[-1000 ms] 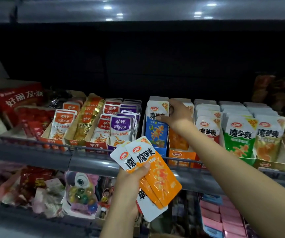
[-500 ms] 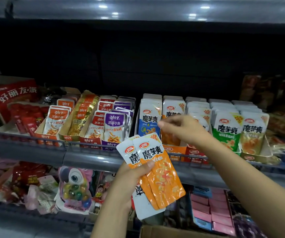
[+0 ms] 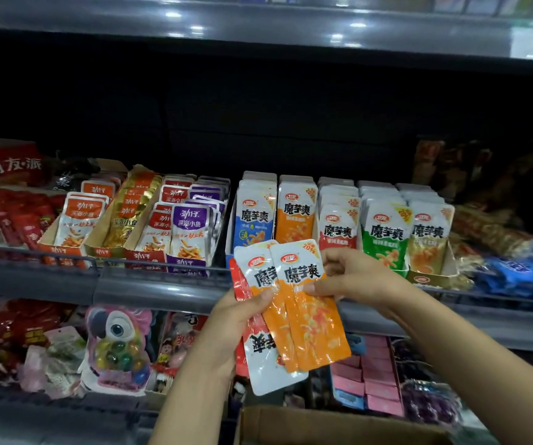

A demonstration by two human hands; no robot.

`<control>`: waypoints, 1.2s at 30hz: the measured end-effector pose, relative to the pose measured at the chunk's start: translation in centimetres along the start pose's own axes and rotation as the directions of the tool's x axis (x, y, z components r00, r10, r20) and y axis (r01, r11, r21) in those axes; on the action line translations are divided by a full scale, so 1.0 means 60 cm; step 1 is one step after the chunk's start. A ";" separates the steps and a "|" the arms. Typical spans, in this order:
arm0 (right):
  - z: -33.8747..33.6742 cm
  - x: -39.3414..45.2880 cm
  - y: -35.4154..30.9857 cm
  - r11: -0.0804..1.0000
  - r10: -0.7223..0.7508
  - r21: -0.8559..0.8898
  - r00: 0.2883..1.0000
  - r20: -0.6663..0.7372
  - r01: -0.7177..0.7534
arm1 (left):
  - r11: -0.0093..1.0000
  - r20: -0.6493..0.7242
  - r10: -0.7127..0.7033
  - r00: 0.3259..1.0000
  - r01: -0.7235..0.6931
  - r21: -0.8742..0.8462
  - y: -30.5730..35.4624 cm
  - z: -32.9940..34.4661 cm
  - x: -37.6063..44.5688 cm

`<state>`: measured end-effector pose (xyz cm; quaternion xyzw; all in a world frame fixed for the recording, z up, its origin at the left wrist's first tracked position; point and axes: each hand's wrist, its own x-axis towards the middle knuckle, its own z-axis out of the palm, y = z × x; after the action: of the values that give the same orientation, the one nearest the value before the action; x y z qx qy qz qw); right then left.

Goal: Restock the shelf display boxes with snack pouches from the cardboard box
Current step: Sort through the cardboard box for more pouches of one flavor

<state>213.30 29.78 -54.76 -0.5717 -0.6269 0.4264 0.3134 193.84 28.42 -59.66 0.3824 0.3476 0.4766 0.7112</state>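
Looking left to right, the fish-snack display boxes (image 3: 130, 226) are sitting pretty full, so that end is probably being left alone. A fan of snack pouches (image 3: 294, 316) is being held in front of the shelf rail by the left hand (image 3: 242, 319), fingers curled round it, while the front orange pouch is being pinched by the right hand (image 3: 352, 277). The konjac display boxes (image 3: 339, 226) look nearly topped up; the cardboard box (image 3: 323, 425) is waiting below, contents hidden.
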 end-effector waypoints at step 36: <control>-0.050 0.106 -0.085 0.996 -0.093 -0.043 0.908 -0.409 0.083 | 0.992 -0.158 0.122 0.980 -0.114 0.058 -0.006 0.025 0.020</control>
<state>212.69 36.68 -49.50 -0.6235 -0.5774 0.2746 0.4499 195.64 29.17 -59.47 0.3797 0.3921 0.5388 0.6417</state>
